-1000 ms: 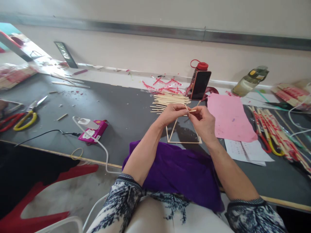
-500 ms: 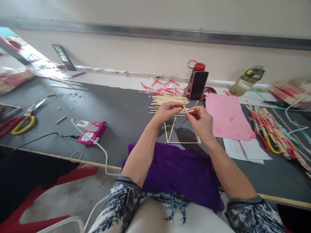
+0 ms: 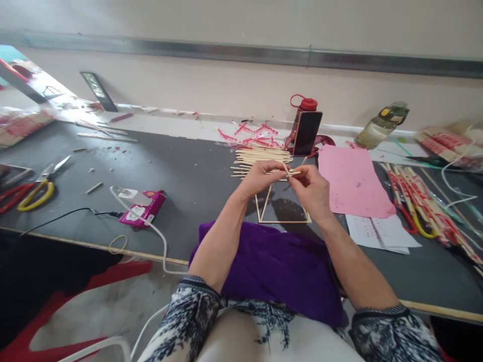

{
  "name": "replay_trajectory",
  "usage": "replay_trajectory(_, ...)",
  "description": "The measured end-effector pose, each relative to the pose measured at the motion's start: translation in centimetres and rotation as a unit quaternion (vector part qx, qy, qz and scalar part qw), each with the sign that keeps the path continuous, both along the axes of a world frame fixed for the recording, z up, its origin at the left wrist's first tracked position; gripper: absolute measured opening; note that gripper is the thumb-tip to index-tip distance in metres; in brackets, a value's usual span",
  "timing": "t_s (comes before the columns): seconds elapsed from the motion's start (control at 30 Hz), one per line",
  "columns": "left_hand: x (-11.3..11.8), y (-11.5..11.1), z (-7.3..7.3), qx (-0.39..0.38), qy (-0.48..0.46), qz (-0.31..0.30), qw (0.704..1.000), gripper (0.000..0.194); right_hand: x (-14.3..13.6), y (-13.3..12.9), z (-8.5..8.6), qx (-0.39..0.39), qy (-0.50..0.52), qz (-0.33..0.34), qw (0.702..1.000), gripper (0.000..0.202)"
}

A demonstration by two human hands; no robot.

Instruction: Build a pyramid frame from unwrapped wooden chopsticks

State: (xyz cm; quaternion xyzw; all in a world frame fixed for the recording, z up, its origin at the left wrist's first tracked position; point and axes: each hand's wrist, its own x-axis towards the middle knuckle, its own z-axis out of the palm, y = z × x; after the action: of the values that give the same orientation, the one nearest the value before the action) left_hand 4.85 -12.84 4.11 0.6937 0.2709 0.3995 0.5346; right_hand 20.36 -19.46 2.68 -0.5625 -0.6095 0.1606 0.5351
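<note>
Thin wooden sticks (image 3: 287, 171) cross between my two hands, over the table. My left hand (image 3: 260, 177) pinches them from the left, thumb and fingers pressed together. From the other side my right hand (image 3: 312, 188) pinches the crossing sticks too. Below the hands, a frame of joined sticks (image 3: 285, 221) stands on the dark tabletop; my hands cover its upper part, so I cannot tell how the held sticks join it. Just beyond my left hand lies a pile of loose wooden sticks (image 3: 260, 155).
A phone (image 3: 307, 133) leans on a red-capped bottle (image 3: 309, 104). To the right are pink paper (image 3: 356, 183), printed sheets (image 3: 381, 234), bundled sticks (image 3: 422, 196) and a green-lidded bottle (image 3: 377, 128). On the left are scissors (image 3: 37, 195) and a purple power strip (image 3: 145, 208). Purple cloth (image 3: 267, 271) covers the front edge.
The hands stay almost in place, with the left fingers slightly shifted at the crossing sticks. The whole view has moved a touch.
</note>
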Motion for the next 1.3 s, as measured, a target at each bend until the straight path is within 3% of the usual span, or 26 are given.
replay_trajectory(0.3, 0.0, 0.2, -0.1, 0.042, 0.050, -0.007, 0.998, 0.027, -0.1, 0.0, 0.1, 0.005, 0.004, 0.011, 1.000, 0.017)
replay_trajectory(0.87, 0.5, 0.1, -0.6, -0.004, 0.032, 0.009, 0.999, 0.027, 0.1, -0.2, 0.4, 0.011, -0.012, 0.023, 1.000, 0.018)
replay_trajectory(0.97, 0.6, 0.1, -0.8, 0.006, 0.034, 0.016, 0.999, 0.027, 0.8, -0.5, 0.9, 0.022, -0.012, 0.016, 1.000, 0.023)
replay_trajectory(1.13, 0.7, -0.1, -0.8, 0.015, 0.049, 0.028, 0.998, 0.027, 3.2, 0.1, 0.9, 0.050, -0.002, -0.068, 0.996, 0.028)
replay_trajectory(1.3, 0.7, -0.1, -0.7, 0.015, 0.051, 0.024, 0.998, 0.026, 4.1, 1.2, 0.5, 0.049, -0.056, -0.006, 0.997, 0.042)
